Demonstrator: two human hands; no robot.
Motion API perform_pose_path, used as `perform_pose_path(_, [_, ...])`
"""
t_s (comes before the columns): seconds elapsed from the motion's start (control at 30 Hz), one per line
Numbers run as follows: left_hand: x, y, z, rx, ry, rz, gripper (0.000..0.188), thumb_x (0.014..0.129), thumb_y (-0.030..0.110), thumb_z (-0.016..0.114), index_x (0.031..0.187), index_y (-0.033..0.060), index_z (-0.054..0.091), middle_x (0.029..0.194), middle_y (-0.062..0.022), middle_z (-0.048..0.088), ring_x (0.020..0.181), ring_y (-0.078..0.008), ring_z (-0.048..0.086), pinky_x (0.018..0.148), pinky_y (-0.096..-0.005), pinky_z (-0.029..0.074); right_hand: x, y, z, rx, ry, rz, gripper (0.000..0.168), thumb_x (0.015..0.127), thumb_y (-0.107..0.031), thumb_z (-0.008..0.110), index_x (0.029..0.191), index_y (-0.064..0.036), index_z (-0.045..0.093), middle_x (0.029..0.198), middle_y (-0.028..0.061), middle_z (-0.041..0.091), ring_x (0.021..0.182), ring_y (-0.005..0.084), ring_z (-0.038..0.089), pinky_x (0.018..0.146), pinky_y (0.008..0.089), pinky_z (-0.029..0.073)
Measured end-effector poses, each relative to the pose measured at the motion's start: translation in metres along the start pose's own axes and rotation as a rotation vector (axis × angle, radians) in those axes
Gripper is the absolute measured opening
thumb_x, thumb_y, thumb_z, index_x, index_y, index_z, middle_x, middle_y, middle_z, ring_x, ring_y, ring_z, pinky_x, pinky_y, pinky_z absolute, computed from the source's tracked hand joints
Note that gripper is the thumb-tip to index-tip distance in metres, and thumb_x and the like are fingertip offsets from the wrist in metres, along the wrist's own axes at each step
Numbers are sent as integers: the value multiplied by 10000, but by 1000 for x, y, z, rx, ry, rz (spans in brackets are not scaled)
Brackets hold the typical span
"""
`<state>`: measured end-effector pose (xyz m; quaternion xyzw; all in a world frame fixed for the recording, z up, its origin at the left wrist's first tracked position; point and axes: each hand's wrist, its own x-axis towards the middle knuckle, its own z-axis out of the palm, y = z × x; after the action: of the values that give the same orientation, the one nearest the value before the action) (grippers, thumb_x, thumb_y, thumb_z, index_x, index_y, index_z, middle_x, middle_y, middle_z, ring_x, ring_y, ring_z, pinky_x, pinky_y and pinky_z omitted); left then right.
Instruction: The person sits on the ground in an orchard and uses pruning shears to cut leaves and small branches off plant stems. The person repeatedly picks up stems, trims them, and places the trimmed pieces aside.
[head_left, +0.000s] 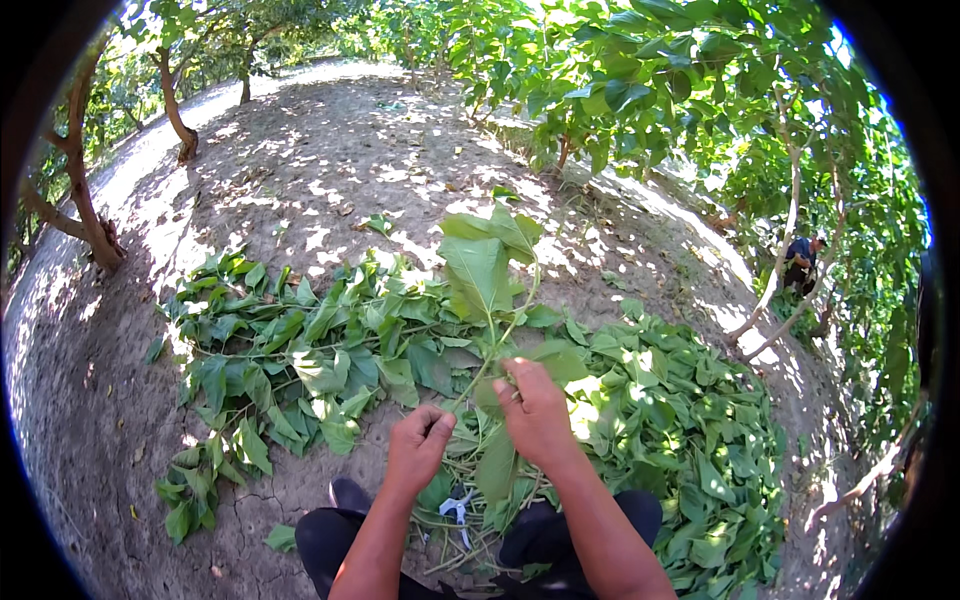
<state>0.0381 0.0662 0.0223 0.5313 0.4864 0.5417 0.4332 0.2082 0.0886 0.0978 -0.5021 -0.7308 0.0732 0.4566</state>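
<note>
A green leafy shoot (514, 322) with broad leaves rises in front of me. My left hand (420, 442) is closed on the lower end of its stem. Higher up, at the leaf stalks, my right hand (534, 409) has thumb and fingers around leaves of the shoot. Cut leafy branches (300, 352) lie on the ground ahead and to the left. A heap of loose green leaves (675, 420) spreads to the right. Between my feet, pruning shears (457, 511) lie on bare cut stems (450, 559).
Cracked dry soil (240, 517) surrounds the leaves. Tree trunks (88, 202) stand at the left, and leafy trees (637, 90) with thin trunks line the right. A person (802, 262) is among the trees at the far right. My dark shoe (349, 495) is beside my left forearm.
</note>
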Motion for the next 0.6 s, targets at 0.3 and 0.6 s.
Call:
perform_pose_path(0.3, [-5,2,3,-154,-70,-70,140,906,126,620,952,0,657,724,6,593,600,-53,521,542,-207,423,-21,-19,29,111,-196,428,248,916,-250,577,948,-5,587,793,207,627,749,397,616,656,459,469])
perform_pose_path(0.6, [-2,-7,5,1,-10,-8,134,878,111,653,923,-14,643,727,-21,616,629,-73,543,572,-237,443,-15,2,12,115,-40,225,218,913,-218,623,950,-4,602,734,66,579,676,129,526,628,279,443])
